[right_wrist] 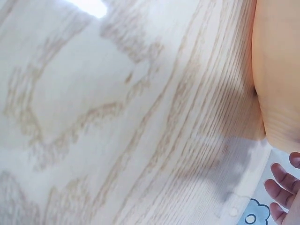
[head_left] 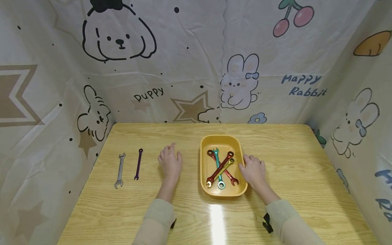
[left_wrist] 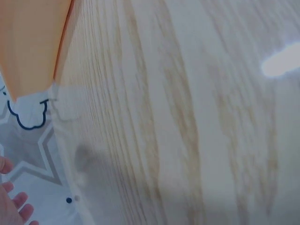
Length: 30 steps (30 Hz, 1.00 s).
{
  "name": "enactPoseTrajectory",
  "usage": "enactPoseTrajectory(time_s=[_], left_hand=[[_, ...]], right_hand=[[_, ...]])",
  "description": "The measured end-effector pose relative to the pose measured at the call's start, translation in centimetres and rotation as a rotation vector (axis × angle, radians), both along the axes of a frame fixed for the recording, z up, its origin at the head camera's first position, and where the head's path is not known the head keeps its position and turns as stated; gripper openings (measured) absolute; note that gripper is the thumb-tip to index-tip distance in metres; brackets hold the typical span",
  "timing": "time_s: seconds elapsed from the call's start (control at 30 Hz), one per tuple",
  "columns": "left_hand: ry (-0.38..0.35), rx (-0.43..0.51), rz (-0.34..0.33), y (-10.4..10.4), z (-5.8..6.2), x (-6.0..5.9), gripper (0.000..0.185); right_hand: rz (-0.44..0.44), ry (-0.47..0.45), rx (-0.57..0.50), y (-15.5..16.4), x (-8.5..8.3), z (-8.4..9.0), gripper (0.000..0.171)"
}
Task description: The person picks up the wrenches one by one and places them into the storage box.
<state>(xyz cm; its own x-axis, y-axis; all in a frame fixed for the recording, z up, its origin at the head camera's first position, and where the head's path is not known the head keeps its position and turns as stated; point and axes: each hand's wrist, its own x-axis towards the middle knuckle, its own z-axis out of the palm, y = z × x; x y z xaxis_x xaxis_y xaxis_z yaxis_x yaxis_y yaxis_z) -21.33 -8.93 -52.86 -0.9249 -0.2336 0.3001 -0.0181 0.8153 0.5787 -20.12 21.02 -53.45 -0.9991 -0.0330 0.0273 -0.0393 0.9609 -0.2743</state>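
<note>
Left hand [head_left: 170, 165], fingers loosely extended and empty, is over the table [head_left: 101, 211], between purple wrench [head_left: 139, 165] and bin [head_left: 225, 195]; right hand [head_left: 254, 172], fingers relaxed, is at the bin's right rim, contact unclear to me. I count four wrenches [head_left: 219, 169] crossed inside, silver wrench [head_left: 120, 170] and purple wrench outside: my judgement, four in, two to go.

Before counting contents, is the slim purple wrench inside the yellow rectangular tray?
Out: the purple wrench lies on the wooden table, left of the tray.

Four wrenches [head_left: 219, 169] lie in the tray [head_left: 224, 195], two more wrenches [head_left: 120, 170] left of it.
</note>
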Motion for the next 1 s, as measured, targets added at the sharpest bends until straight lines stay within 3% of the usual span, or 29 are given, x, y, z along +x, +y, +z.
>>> enactPoseTrajectory(time_s=[0.4, 1.0], left_hand=[[-0.072, 0.015, 0.128, -2.8, -0.6, -0.1, 0.043], [-0.119, 0.037, 0.255, -6.4, -1.3, 0.0, 0.043]], right_hand=[[0.001, -0.007, 0.005, 0.0, -0.1, 0.0, 0.046], [-0.007, -0.025, -0.013, 0.0, 0.0, 0.2, 0.047]])
